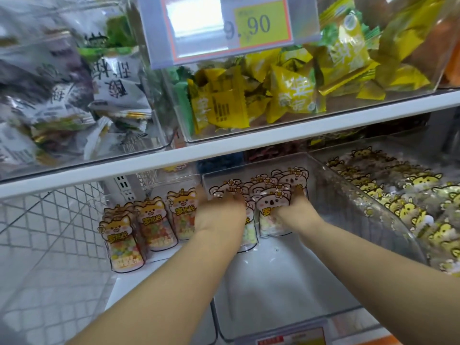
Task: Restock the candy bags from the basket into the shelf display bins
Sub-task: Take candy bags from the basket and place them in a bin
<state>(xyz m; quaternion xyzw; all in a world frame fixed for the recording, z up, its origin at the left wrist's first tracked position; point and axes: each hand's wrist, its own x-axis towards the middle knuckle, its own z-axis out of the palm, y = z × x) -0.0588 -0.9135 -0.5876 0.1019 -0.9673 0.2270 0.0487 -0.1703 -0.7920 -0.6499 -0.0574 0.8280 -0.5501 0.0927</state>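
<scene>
Both my hands reach into a clear display bin (286, 290) on the lower shelf. My left hand (219, 212) presses on the left side of a standing row of koala candy bags (270, 205) at the bin's back. My right hand (295, 207) holds the right side of the same row, fingers tucked behind the front bag. Whether the fingers curl round a bag is hidden. The bags are clear pouches with pastel candy and a koala head on top. No basket is in view.
Orange fox candy bags (149, 227) stand in the bin to the left. Yellow animal bags (410, 202) fill the bin to the right. The upper shelf (249, 143) holds bins of yellow-green packets (286, 90) and white packets (62, 100), with a price tag (229, 26) hanging low.
</scene>
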